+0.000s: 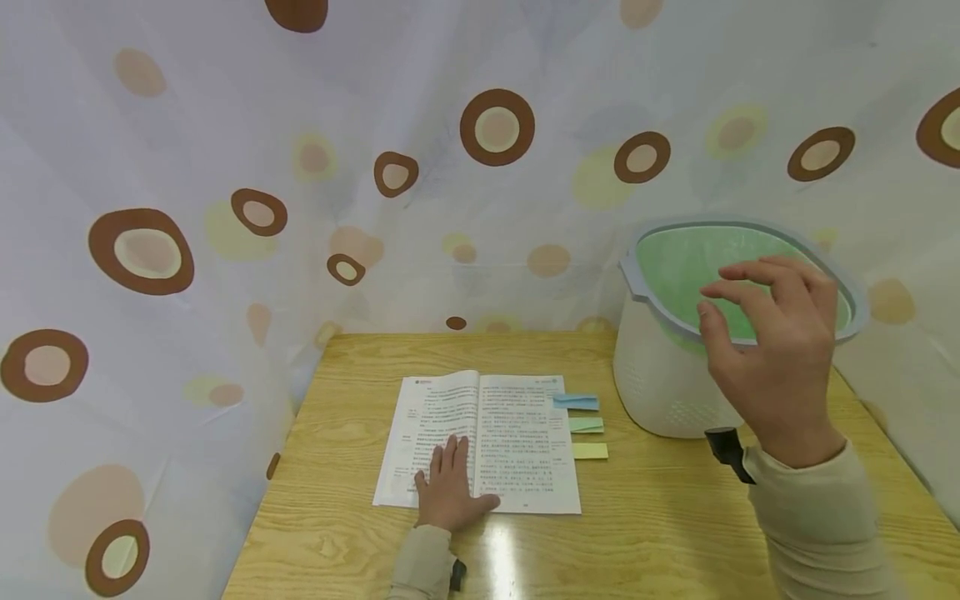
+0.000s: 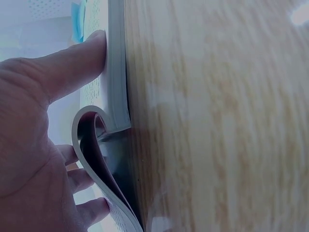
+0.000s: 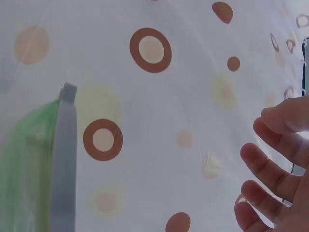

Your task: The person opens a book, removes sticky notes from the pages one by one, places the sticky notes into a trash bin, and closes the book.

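I'm seeing the open book [image 1: 525, 442] lying left of and below the right hand [image 1: 787, 350], its fold running away from me; the left hand [image 1: 448, 492], nearer, is resting on it, fingers spread. The right is hovering by the green-lined bin [image 1: 652, 387], fingers loosely curved, visibly holding nothing. Coloured tabs [image 1: 587, 425] are jutting binward over the wooden table [image 1: 637, 525]; a spotted curtain [image 1: 420, 83] is hanging behind.

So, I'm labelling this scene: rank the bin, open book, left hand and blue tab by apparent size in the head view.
1. Bin
2. Open book
3. Left hand
4. Blue tab
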`<state>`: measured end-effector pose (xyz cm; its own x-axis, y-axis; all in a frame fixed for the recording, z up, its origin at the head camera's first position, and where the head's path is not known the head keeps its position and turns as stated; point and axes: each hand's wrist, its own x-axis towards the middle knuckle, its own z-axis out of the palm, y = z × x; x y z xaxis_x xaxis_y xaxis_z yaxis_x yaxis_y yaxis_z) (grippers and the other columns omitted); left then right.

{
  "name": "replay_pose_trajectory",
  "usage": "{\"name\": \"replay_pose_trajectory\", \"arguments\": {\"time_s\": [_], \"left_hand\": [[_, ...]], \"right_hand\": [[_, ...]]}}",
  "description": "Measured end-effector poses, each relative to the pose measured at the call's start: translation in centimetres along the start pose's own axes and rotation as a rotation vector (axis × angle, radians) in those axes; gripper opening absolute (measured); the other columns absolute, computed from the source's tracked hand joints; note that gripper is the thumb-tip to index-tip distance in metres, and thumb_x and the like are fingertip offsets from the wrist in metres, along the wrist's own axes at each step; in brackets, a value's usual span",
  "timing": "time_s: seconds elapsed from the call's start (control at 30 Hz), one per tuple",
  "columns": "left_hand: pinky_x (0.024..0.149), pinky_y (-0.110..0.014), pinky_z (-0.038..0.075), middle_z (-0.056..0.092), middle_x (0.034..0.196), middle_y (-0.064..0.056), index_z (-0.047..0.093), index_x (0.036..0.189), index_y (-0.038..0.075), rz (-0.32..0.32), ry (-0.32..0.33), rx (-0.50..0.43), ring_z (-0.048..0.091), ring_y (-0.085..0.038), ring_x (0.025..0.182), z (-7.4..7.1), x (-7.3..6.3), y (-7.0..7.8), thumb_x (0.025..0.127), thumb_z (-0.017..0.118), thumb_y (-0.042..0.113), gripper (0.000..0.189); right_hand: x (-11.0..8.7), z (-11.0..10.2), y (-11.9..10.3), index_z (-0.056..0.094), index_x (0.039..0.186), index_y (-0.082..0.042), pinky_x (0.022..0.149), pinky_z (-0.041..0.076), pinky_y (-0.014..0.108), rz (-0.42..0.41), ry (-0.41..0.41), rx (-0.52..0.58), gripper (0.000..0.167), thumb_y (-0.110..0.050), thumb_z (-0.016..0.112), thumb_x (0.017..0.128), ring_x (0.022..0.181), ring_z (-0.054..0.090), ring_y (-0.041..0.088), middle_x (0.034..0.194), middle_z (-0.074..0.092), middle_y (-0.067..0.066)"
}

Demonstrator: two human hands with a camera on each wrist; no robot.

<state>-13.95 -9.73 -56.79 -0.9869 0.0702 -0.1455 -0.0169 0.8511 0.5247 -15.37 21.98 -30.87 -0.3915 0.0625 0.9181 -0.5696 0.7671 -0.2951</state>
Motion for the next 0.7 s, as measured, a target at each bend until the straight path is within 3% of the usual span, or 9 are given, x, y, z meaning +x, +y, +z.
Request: {"name": "replay_pose_trajectory", "arguments": {"time_s": [0.33, 0.53, 0.7], "left_hand": [[0.112, -0.078, 0.017, 0.026, 0.165, -0.013, 0.028, 0.156, 0.013, -0.013, -0.003, 0.018, 0.023, -0.044, 0.151, 0.8, 0.3, -0.5, 0.071, 0.08, 0.049, 0.106], [0.113, -0.078, 0.017, 0.026, 0.164, -0.014, 0.029, 0.156, 0.012, -0.011, -0.001, 0.012, 0.023, -0.044, 0.151, 0.5, 0.2, -0.3, 0.071, 0.08, 0.048, 0.105], [0.113, -0.078, 0.017, 0.026, 0.164, -0.014, 0.029, 0.156, 0.012, -0.005, 0.005, 0.014, 0.023, -0.044, 0.151, 0.4, 0.3, -0.3, 0.071, 0.08, 0.048, 0.106]], "right_hand": [[-2.3, 2.4, -1.0, 0.072, 0.091, 0.004, 0.101, 0.037, 0.057, -0.141, -0.167, 0.039, 0.015, -0.008, 0.065, 0.086, 0.111, 0.051, 0.05, 0.105, 0.066, 0.026], [-3.9, 3.8, -1.5, 0.072, 0.093, 0.002, 0.099, 0.04, 0.058, -0.181, -0.236, 0.038, 0.013, -0.002, 0.07, 0.081, 0.11, 0.053, 0.048, 0.106, 0.067, 0.025], [-5.8, 5.4, -1.9, 0.072, 0.092, -0.001, 0.099, 0.042, 0.053, -0.168, -0.355, 0.033, 0.015, -0.002, 0.075, 0.078, 0.11, 0.054, 0.042, 0.106, 0.068, 0.02]]}}
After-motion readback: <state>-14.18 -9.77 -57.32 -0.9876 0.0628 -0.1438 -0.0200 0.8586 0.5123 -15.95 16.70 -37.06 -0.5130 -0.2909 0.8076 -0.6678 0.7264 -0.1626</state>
